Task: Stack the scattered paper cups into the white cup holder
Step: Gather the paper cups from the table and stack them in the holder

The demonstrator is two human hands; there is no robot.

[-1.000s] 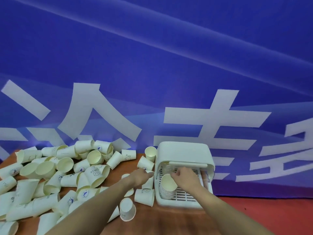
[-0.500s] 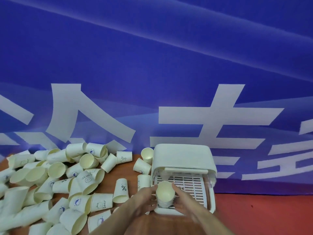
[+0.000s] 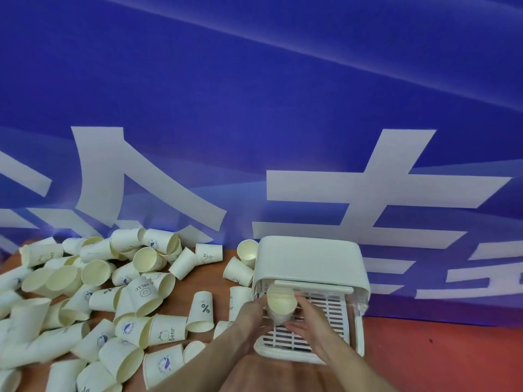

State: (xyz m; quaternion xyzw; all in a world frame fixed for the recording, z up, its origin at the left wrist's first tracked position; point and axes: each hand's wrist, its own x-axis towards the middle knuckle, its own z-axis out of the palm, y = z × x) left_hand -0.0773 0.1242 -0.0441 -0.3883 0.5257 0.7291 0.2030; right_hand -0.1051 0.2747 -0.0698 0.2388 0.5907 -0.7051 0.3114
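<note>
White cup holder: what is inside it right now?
Inside the white cup holder, a nested stack of paper cups sits on the slatted tray, left hand and right hand around it. The lid hides the back.

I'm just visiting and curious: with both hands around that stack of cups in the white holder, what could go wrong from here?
The nested stack of cream paper cups stands tall on the slotted tray of the white plastic cup holder; if the left hand or right hand lets go unevenly, it may topple. Its top rim sits close under the holder's lid edge and could catch. The forearms lie near the loose paper cup marked "%" and might knock it.
</note>
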